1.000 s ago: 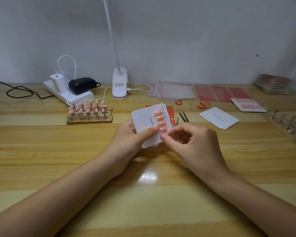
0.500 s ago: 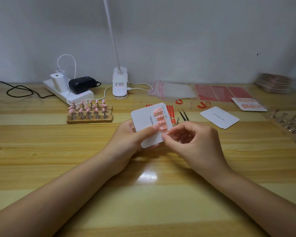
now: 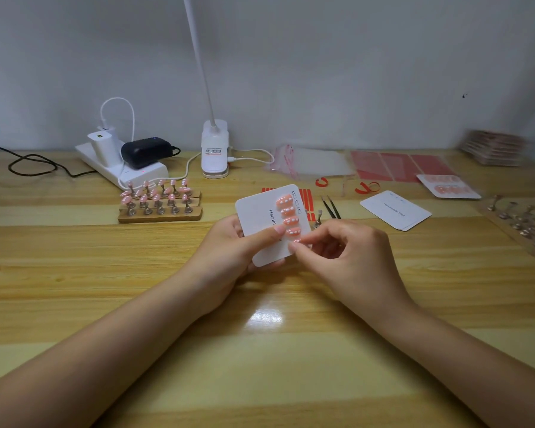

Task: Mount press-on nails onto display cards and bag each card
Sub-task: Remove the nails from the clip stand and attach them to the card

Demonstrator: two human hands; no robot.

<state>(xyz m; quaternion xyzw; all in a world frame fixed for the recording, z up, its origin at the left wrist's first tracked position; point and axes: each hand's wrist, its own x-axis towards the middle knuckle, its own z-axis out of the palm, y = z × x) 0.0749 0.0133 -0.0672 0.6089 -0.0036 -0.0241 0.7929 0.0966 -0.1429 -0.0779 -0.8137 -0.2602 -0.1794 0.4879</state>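
Head view: left hand (image 3: pixel 229 251) held the white display card (image 3: pixel 260 217); right hand (image 3: pixel 346 257) pinched a pink nail (image 3: pixel 296 241) on it

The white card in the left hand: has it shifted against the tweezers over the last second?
No. The white card sits as before, just left of the tweezers, gripped by the left hand; the right hand works its lower nail.

Bare forearms, left hand (image 3: pixel 229 251), right hand (image 3: pixel 349 261)

A matt white paper card (image 3: pixel 260 211) bears glossy pink plastic nails (image 3: pixel 288 216) above a glossy wood table (image 3: pixel 260 350).
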